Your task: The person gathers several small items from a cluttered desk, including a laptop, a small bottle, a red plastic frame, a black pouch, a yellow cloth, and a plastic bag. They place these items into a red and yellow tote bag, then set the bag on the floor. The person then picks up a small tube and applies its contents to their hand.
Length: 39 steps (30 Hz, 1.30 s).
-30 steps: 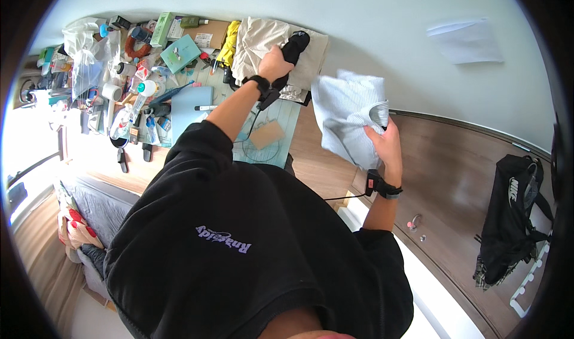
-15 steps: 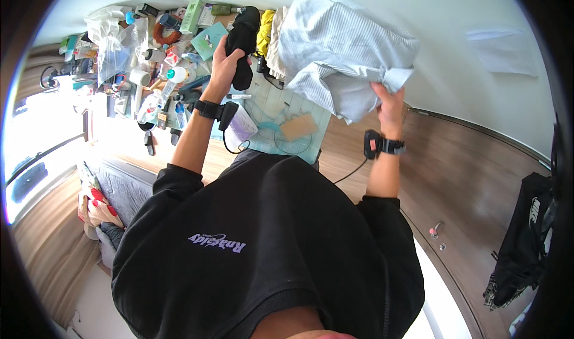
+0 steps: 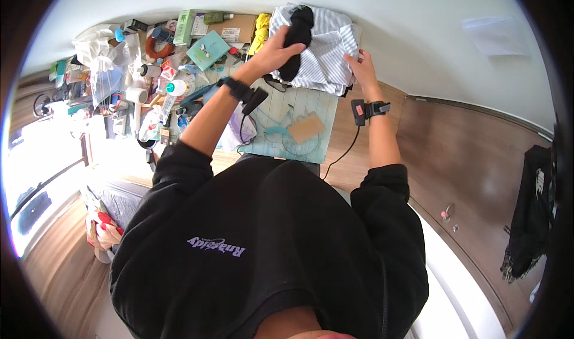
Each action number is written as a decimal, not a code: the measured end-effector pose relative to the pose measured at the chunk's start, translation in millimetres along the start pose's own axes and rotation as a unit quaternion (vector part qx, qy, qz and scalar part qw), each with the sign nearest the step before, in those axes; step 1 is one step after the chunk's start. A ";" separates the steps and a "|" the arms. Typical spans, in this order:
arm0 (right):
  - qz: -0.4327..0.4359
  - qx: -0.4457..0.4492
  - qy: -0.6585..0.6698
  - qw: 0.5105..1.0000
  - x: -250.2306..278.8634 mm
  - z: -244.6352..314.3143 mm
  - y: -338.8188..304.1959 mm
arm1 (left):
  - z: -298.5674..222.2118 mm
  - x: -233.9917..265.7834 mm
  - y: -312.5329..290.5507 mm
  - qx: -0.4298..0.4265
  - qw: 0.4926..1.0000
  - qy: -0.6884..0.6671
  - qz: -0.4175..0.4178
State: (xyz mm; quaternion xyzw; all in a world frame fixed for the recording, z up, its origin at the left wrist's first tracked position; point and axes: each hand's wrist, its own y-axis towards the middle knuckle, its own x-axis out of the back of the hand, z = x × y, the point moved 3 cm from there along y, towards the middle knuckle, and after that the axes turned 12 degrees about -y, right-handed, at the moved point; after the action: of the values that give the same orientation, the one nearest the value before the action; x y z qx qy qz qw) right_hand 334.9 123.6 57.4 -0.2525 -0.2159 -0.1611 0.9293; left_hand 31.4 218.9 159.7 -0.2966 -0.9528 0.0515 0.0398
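Note:
My left hand (image 3: pixel 280 50) is closed around a black sock (image 3: pixel 299 37), a long, soft, dark bundle held over a light blue striped shirt (image 3: pixel 335 46). The shirt lies loosely bunched at the back right of the table (image 3: pixel 323 102). At the shirt's right edge is my right hand (image 3: pixel 363 70), its thumb and fingers apart; whether the fingertips touch the cloth is hard to tell. Just left of the shirt sits a folded yellow cloth (image 3: pixel 260 32). What lies beneath the shirt is mostly hidden.
Bottles, boxes and bags crowd the table's left side, among them a teal box (image 3: pixel 208 50), a white bottle (image 3: pixel 179 87) and a clear plastic bag (image 3: pixel 98 67). A brown card (image 3: pixel 307 128) lies near the front. Behind the table rises a white wall (image 3: pixel 412 40).
The striped shirt has come down from the air onto the table's back right, and my right hand has loosened from it. My left hand has carried the black sock right, over the shirt.

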 end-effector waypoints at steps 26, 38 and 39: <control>0.016 0.017 -0.157 0.987 -7.0 -7.9 -5.1 | 114.1 21.3 -3.3 0.187 0.972 0.105 -0.094; -0.195 0.219 -0.093 0.951 1.4 -32.2 -35.7 | 109.8 52.1 -22.9 0.177 0.967 0.083 -0.163; -0.228 0.190 -0.103 0.949 2.0 -38.0 -49.6 | 104.9 58.4 -41.7 0.167 0.971 0.076 -0.156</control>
State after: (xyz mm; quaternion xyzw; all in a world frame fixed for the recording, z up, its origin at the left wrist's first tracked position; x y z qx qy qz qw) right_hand 328.4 62.0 48.5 -0.0306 -0.3893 -0.2977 0.8712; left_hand -51.1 210.2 63.4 -0.1361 -0.9595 0.1805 0.1682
